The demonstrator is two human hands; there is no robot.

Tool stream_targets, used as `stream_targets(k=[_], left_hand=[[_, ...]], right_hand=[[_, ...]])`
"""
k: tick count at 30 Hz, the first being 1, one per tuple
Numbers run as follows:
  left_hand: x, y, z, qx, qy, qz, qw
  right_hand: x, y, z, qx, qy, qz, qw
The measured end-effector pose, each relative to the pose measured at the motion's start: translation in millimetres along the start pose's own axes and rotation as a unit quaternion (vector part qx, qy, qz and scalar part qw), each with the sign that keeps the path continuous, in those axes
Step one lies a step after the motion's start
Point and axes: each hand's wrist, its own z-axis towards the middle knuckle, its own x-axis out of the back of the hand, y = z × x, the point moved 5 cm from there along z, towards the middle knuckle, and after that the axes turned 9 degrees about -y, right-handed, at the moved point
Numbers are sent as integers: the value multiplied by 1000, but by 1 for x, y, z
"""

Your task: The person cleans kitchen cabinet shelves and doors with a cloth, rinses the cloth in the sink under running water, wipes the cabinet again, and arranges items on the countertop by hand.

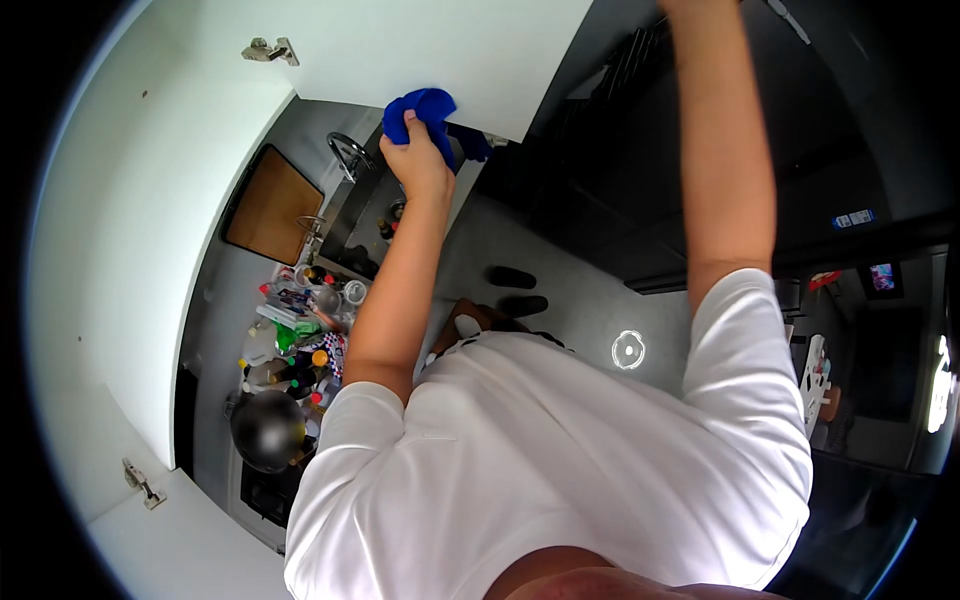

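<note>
My left hand (418,165) is closed on a blue cloth (428,108), thumb on top. The cloth lies against the lower edge of a white cabinet door (430,50), and part of it hangs beyond the fingers. My right arm reaches up to the top edge of the view, beside a dark, glossy surface (800,120). Only the lower part of my right hand (690,5) shows there; its fingers are outside the frame, so what it touches is hidden.
Below the cabinet are a sink with a tap (350,152), a brown board (272,205), many bottles (275,372) and a dark round pan (268,431). Slippers (512,277) lie on the grey floor (590,290). A metal hinge (270,50) is on the door.
</note>
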Motion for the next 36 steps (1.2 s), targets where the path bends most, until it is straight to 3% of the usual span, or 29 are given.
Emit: stream_targets(k=[1, 3, 4, 6, 7, 8, 10, 11, 12, 15, 16, 17, 20, 21, 22, 24, 25, 27, 29, 33, 36], left_hand=[[3, 2, -3, 0, 1, -1, 1000], [4, 1, -5, 24, -34, -10, 999], [7, 6, -12, 19, -31, -16, 999], [13, 6, -36, 119, -63, -32, 990], [19, 5, -46, 116, -59, -33, 991], [27, -6, -57, 161, -62, -39, 984], [32, -9, -81, 208, -62, -44, 975], [22, -3, -97, 260, -112, -111, 953], [11, 1, -107, 308, -162, -179, 920], [14, 4, -77, 317, -265, -46, 910], [12, 9, -66, 306, -166, -11, 937], [16, 2, -47, 292, -144, -33, 945], [4, -13, -24, 286, -140, -165, 933], [-3, -21, -21, 300, -191, -235, 905], [-10, -21, -23, 309, -243, -302, 868], [-12, -21, -26, 318, -221, -294, 874], [-11, -21, -25, 329, -205, -274, 880], [-7, -25, -19, 335, -191, -279, 879], [-6, -31, -15, 316, -265, -335, 848], [2, -28, -15, 340, -205, -368, 841], [0, -20, -20, 338, -239, -389, 823]], right_hand=[[6, 20, -23, 0, -5, -16, 1000], [10, 71, -106, -32, 260, -4, 965], [26, 104, -165, -102, 307, -55, 945], [30, 163, -281, -263, 378, -87, 884], [12, 187, -329, -340, 318, -94, 880], [-26, 183, -344, -333, 232, -82, 910], [-84, 159, -334, -292, 44, -202, 934], [-98, 143, -310, -158, -52, -363, 917], [-98, 136, -298, -149, -55, -400, 902], [-78, 130, -275, -145, -75, -425, 891], [-75, 122, -267, -154, -89, -409, 895], [-77, 106, -256, -99, -85, -460, 878], [-84, 68, -233, 28, -136, -606, 783], [-82, 66, -230, 28, -152, -606, 780], [-83, 67, -226, 62, -209, -650, 728], [-81, 84, -227, 110, -282, -723, 621], [-80, 92, -232, 116, -292, -722, 616], [-84, 111, -234, 157, -290, -780, 531], [-107, 135, -211, 130, -315, -778, 528], [-141, 185, -193, 122, -402, -768, 484], [-119, 160, -207, 125, -420, -768, 468]])
